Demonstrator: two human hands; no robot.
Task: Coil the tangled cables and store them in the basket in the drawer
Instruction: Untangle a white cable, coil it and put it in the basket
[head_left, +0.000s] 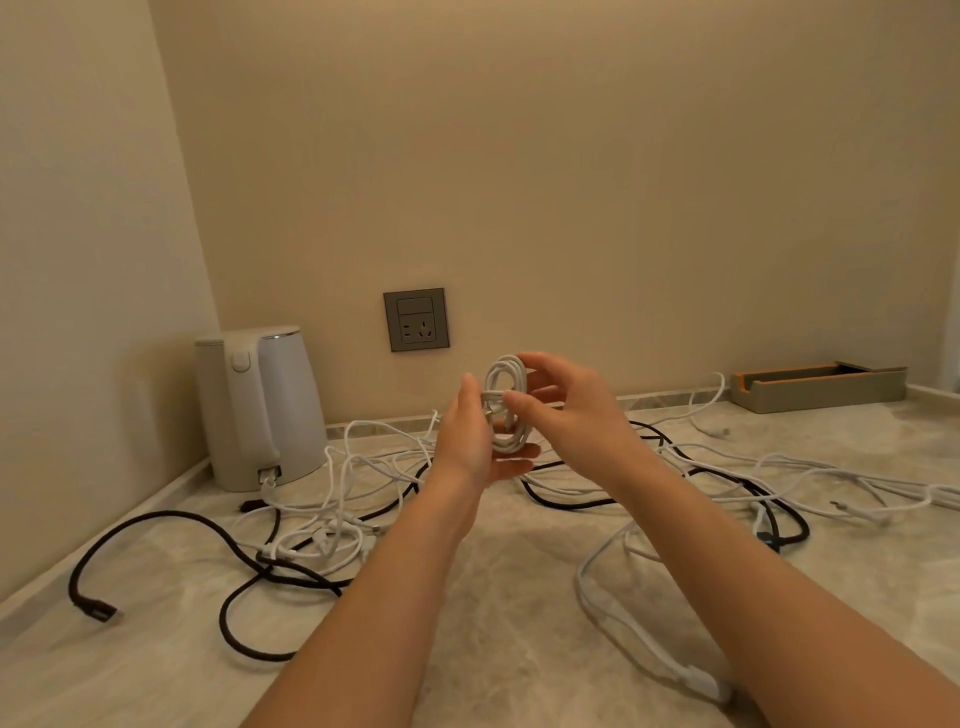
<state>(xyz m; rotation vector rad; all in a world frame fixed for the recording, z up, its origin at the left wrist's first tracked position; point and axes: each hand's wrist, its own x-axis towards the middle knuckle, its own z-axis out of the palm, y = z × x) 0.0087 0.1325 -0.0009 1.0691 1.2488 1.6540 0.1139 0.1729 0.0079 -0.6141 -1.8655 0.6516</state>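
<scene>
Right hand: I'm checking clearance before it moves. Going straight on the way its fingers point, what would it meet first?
Most likely the white cable coil, right at its fingertips; the right hand points toward the person's left, where the left hand holds that coil. Depth is unclear.

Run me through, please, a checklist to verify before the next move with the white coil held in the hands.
1. Grip on white coil by left hand and right hand: ok.
2. Coil's loose end tucked in: cannot tell, hidden in the grip.
3. Coil free of the counter tangle: cannot tell.
4. Basket and drawer in view: not ok, neither shows.
5. Other white cables and black cables coiled: not ok, tangled on the counter.
</scene>
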